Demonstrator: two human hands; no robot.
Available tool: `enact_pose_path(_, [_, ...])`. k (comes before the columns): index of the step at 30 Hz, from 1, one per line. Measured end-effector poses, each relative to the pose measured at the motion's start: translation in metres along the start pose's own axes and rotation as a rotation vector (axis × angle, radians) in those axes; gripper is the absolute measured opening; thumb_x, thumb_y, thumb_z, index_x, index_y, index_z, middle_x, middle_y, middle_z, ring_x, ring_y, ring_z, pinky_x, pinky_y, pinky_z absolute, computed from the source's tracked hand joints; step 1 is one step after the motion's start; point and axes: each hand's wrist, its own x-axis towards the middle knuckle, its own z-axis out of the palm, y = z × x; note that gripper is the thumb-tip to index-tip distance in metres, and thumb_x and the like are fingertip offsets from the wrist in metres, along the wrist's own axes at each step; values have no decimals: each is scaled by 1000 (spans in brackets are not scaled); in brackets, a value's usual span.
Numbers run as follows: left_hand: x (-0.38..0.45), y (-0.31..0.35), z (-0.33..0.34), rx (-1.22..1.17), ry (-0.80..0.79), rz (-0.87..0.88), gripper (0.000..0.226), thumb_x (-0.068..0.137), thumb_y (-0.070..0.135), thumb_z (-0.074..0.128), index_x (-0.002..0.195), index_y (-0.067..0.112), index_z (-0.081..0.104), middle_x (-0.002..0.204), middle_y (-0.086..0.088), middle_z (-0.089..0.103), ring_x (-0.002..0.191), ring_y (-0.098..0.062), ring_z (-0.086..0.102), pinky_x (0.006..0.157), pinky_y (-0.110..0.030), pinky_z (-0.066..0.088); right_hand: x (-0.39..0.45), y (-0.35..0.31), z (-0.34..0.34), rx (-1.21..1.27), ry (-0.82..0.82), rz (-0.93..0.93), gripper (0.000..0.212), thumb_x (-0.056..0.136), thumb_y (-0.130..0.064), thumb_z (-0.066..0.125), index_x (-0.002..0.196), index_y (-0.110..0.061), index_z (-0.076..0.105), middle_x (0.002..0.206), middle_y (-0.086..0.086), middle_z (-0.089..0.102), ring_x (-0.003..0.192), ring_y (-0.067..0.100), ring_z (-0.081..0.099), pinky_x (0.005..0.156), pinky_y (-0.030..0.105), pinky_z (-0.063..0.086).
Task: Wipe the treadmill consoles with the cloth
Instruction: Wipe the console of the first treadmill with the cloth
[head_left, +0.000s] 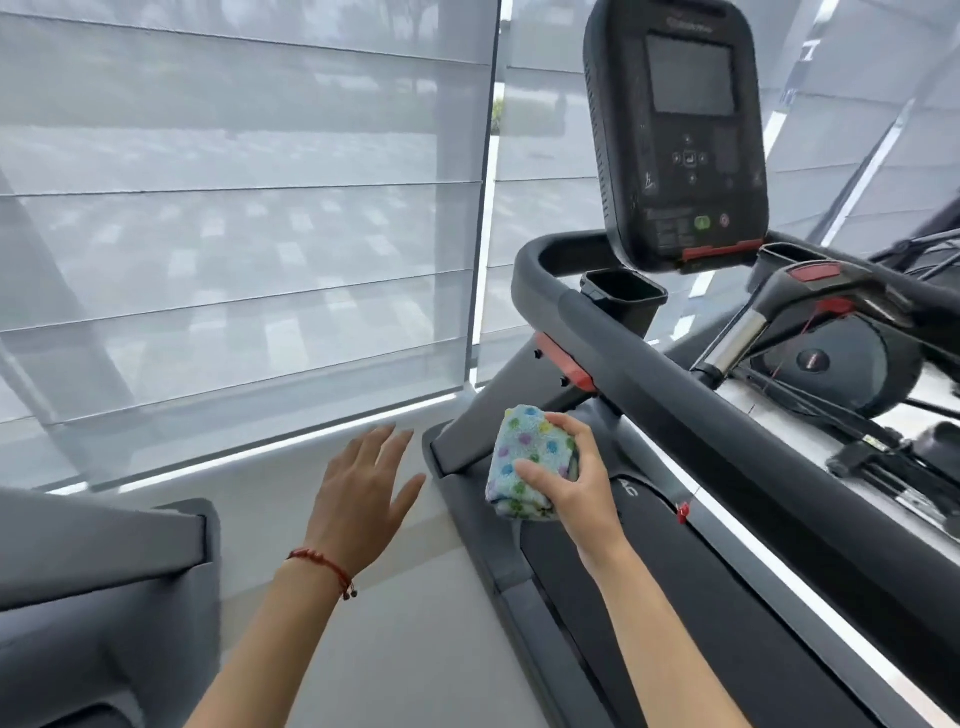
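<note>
Two hands hang low beside the treadmill: the right hand (569, 475) has its fingers and thumb wrapped around the folded, dotted cloth (530, 465), while the left hand (363, 491) is spread flat, holding nothing. Well above and beyond the right fingertips stands the console (680, 140), not yet touched, with the curved handrail (613, 322) and cup holder (623, 301) between them, so a straight upward reach could knock knuckles on that rail or snag the cloth. Open floor left of the fingers gives room to step in.
</note>
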Motion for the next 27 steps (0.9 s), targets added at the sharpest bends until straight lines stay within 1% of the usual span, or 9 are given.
enact_pose_path(5, [62,-9,7,-33,35,73,54,87,41,36,119,4,57,118,-18,60,109,-37,57,83,-49,49,51,-18,-3,-17,62,-76,47,77,-4,70,110,-31,50,114,2,55,101,15,60,65,19,54])
enact_pose_path(7, [86,-8,13,-49,42,91,54,87,42,35,120,4,57,120,-19,59,110,-38,55,83,-51,48,71,-23,-8,-24,86,-104,48,77,-6,71,112,-30,50,118,6,55,104,19,61,67,22,55])
enact_pose_path(11, [138,-1,24,-58,68,148,55,87,42,36,118,3,58,118,-20,60,108,-39,56,80,-51,50,113,-39,-24,-20,123,-180,50,72,-14,75,113,-29,51,116,6,58,104,20,62,72,28,57])
enact_pose_path(13, [166,7,27,-59,104,180,55,86,42,37,118,3,59,118,-20,60,108,-39,57,79,-51,50,137,-50,-34,-9,135,-226,48,75,-10,74,113,-27,51,116,5,57,106,21,61,73,30,58])
enact_pose_path(16, [208,22,29,-69,127,201,55,87,43,36,119,4,58,119,-19,60,110,-38,56,81,-50,49,172,-74,-48,-31,174,-297,44,78,-7,70,112,-27,49,112,0,55,106,19,58,73,27,58])
enact_pose_path(18, [237,31,30,-64,143,227,56,87,44,34,120,4,57,121,-19,59,111,-38,55,83,-51,48,196,-91,-58,-53,191,-338,43,78,-8,70,109,-31,49,110,-1,54,106,19,58,77,31,58])
enact_pose_path(21, [278,42,33,-70,170,253,58,88,45,33,123,4,55,124,-19,56,114,-38,52,86,-52,47,230,-113,-73,-47,228,-392,42,77,-7,71,105,-32,51,113,5,55,106,23,58,82,37,57])
enact_pose_path(24, [314,53,36,-87,186,285,59,89,46,32,124,5,55,125,-19,56,116,-38,51,89,-51,45,260,-134,-88,-47,249,-444,41,76,-8,72,102,-32,52,111,4,56,104,22,59,80,34,57])
enact_pose_path(27, [347,63,41,-93,209,334,57,89,44,34,122,4,56,123,-20,57,115,-39,52,87,-52,45,286,-150,-102,-53,269,-471,40,77,-4,70,102,-30,51,107,2,56,97,16,60,71,24,57])
